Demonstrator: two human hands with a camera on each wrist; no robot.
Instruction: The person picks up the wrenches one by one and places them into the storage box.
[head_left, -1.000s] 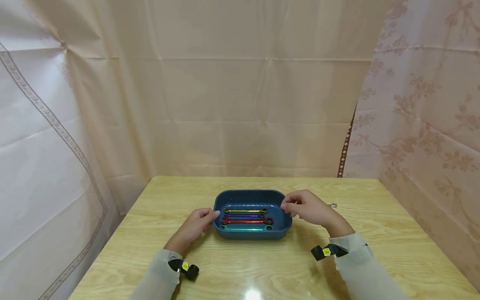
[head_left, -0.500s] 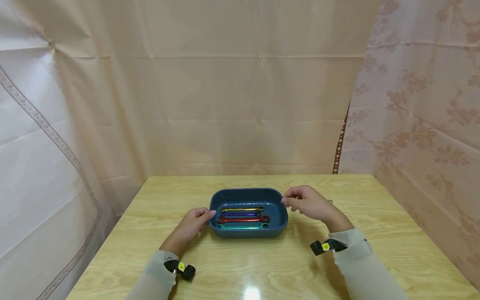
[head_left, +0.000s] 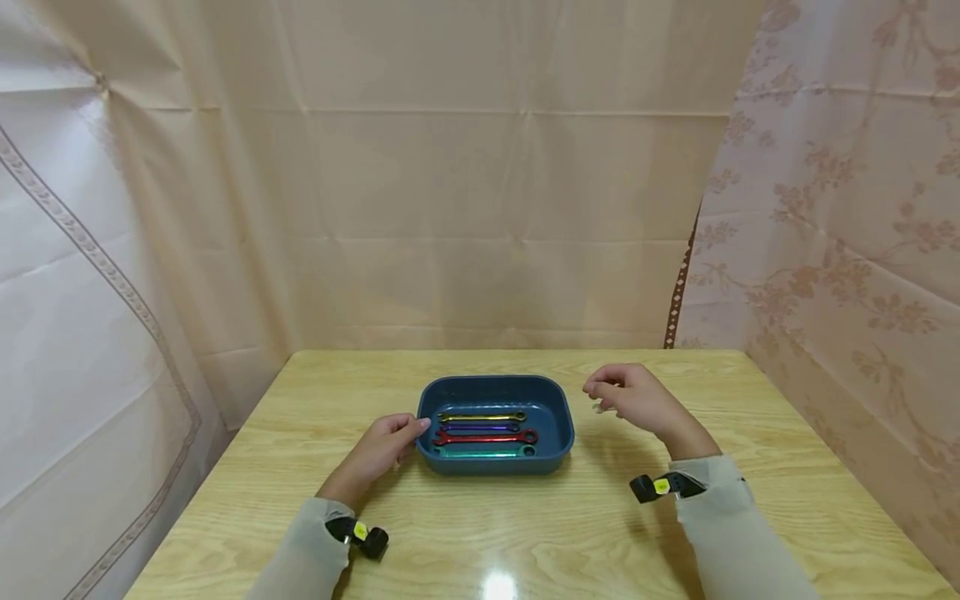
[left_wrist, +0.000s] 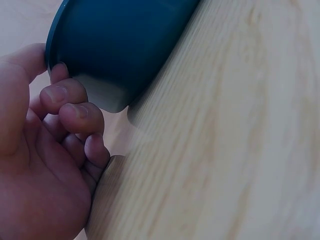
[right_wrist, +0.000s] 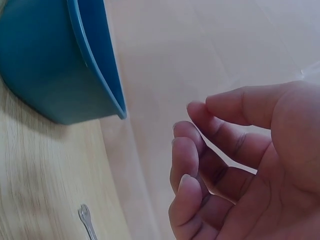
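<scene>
My left hand [head_left: 381, 446] pinches the left rim of a blue basin [head_left: 495, 467], thumb over the edge and fingers curled outside it, as the left wrist view shows. In the basin lie combination wrenches side by side: a yellow one [head_left: 483, 417], a purple one [head_left: 480, 428], a red one [head_left: 487, 437] and a green one [head_left: 483, 452]. My right hand [head_left: 637, 404] hovers right of the basin, apart from it. Its fingers are loosely bent with nothing between them. A silver wrench [right_wrist: 86, 218] rests on the tabletop, mostly hidden under that hand in the head view.
The wooden table [head_left: 480, 525] carries the basin near its middle. Beige curtains [head_left: 487, 208] hang behind its far edge, and a flowered cloth [head_left: 847, 250] hangs on the right. Each wrist wears a strapped camera.
My right hand has let go of the basin's right rim and moved off to the right. The left hand keeps its hold on the rim. The view has shifted slightly.
</scene>
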